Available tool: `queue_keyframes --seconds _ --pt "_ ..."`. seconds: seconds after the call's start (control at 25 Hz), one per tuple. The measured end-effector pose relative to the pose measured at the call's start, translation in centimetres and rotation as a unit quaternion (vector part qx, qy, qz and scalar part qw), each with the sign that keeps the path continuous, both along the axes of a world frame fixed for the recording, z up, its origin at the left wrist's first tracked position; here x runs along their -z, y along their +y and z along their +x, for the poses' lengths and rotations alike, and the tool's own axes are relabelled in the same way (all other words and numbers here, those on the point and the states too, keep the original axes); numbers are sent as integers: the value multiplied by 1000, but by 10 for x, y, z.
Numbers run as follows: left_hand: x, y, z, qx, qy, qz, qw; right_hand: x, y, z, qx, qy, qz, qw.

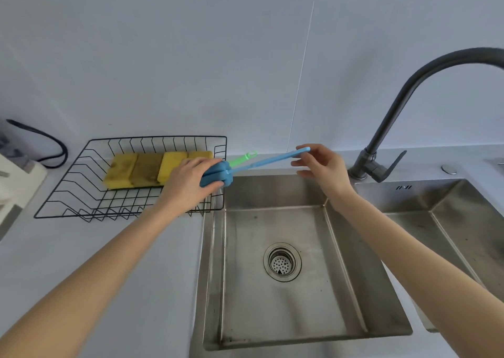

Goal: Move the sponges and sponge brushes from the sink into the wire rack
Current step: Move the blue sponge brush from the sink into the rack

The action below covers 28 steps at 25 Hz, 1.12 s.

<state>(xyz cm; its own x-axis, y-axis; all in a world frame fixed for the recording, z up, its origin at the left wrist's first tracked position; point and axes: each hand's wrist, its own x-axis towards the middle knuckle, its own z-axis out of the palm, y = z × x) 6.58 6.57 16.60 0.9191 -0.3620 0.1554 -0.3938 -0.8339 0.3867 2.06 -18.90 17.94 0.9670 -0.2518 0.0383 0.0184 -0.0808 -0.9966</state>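
A black wire rack (68,194) stands on the counter left of the steel sink (272,194). Several yellow sponges (136,171) lie side by side in the rack. My left hand (188,186) grips the blue foam head of a blue sponge brush (267,161) over the rack's right edge. Its long handle slants up to the right, where my right hand (321,167) pinches the tip. A green sponge brush handle (242,158) pokes out behind the blue head; its head is hidden by my left hand. The sink basin holds only its drain (282,262).
A dark gooseneck faucet (395,107) rises at the back right, between this basin and a second basin (450,207). A black cable (51,142) and a white object (16,177) sit at the far left. The tiled wall runs close behind the rack.
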Motion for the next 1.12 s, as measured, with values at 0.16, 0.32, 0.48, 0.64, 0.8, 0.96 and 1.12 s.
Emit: queue_keyframes --seconds 0.16,0.32,0.48,0.64,0.8,0.96,1.12 --pt "-6 26 6 -28 14 -13 999 -2 25 19 -16 33 24 999" --pt "3 52 10 -57 51 -11 997 5 52 35 -36 53 7 998" --pt "14 63 12 -77 77 -6 994 16 69 48 -55 92 -18 994" --pt "23 69 17 -73 117 -10 990 27 77 57 -32 138 -27 990" --pt "31 67 20 -56 155 -27 986 33 77 65 -12 184 -36 982" --pt "34 66 23 -44 167 -29 985 38 76 70 -5 210 -74 975" --pt "37 69 27 -39 166 -19 985 43 75 73 -7 231 -81 970"
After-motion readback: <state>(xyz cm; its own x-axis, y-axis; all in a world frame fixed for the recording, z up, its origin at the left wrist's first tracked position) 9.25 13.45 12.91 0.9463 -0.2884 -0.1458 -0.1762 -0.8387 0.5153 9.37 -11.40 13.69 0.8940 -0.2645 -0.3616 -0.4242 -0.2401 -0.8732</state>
